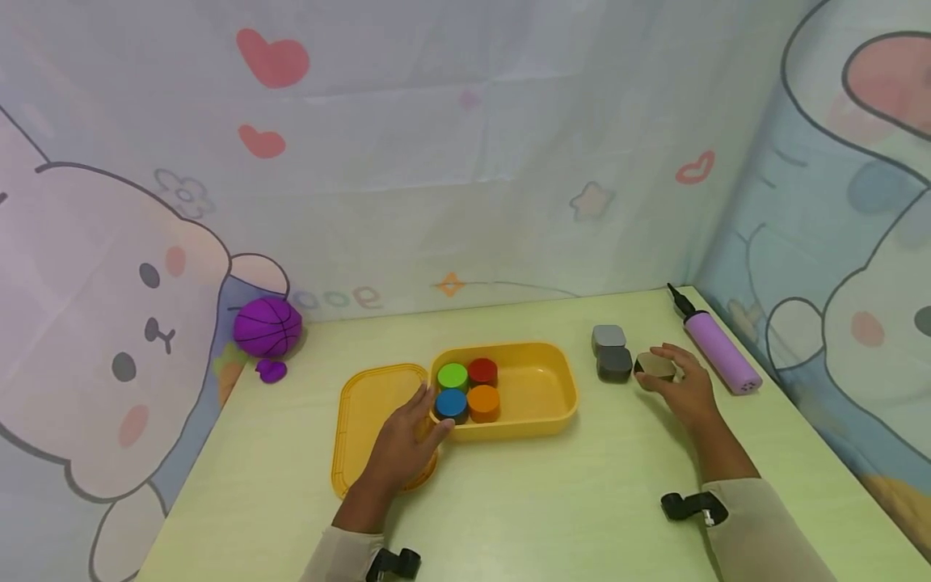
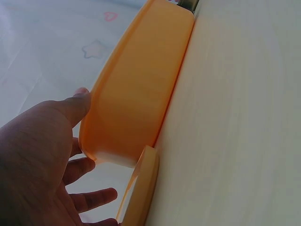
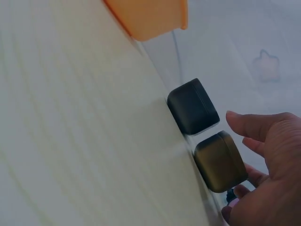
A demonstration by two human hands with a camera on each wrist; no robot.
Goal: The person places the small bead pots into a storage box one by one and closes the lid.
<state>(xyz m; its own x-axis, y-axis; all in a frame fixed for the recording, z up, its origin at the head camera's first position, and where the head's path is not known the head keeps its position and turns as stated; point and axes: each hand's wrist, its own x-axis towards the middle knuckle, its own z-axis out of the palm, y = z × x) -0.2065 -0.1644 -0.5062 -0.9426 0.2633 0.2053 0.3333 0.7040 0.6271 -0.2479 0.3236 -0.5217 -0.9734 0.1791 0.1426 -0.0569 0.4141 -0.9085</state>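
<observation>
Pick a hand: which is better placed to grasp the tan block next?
Likely the right hand: its thumb and fingers straddle the tan block in the head view. The left hand is by the yellow tub, farther away.

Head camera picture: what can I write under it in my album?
Left hand at a yellow tray holding four bright pieces, right hand at a tan piece.

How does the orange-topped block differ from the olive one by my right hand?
Colour: the orange-topped block has a bright top, while the olive block is a dull brownish green.
Place: the orange-topped block sits inside the yellow tub; the olive block is outside it, to the right.
Neighbours: the orange-topped block is beside the blue-topped block; the olive block has the right hand at it.
Both are upright, with rounded corners.
</observation>
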